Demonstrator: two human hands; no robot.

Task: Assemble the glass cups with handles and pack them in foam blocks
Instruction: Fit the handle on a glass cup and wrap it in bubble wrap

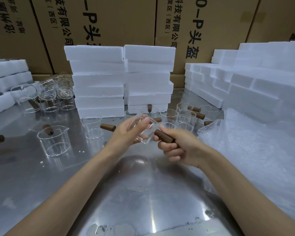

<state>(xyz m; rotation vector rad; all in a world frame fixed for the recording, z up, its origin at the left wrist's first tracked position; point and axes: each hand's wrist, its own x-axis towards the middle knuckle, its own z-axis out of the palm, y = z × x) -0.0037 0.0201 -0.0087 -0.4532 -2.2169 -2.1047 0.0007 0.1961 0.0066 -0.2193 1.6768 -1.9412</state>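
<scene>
My left hand (pixel 128 132) holds a clear glass cup (pixel 143 129) tilted on its side above the metal table (pixel 109 193). My right hand (pixel 175 147) grips a dark brown wooden handle (pixel 163 136), its end meeting the side of the cup. A glass cup with a handle fitted (pixel 55 140) stands at the left. Several bare cups (pixel 186 116) and loose handles (pixel 107 127) lie behind my hands. Two stacks of white foam blocks (pixel 121 79) rise at the back centre.
More foam blocks (pixel 245 82) are piled at the right, with a bubble-wrap sheet (pixel 254 150) spread in front of them. Stacked glass cups (pixel 48 94) and foam pieces (pixel 7 77) sit at the far left. Cardboard boxes (pixel 109 23) form the back wall.
</scene>
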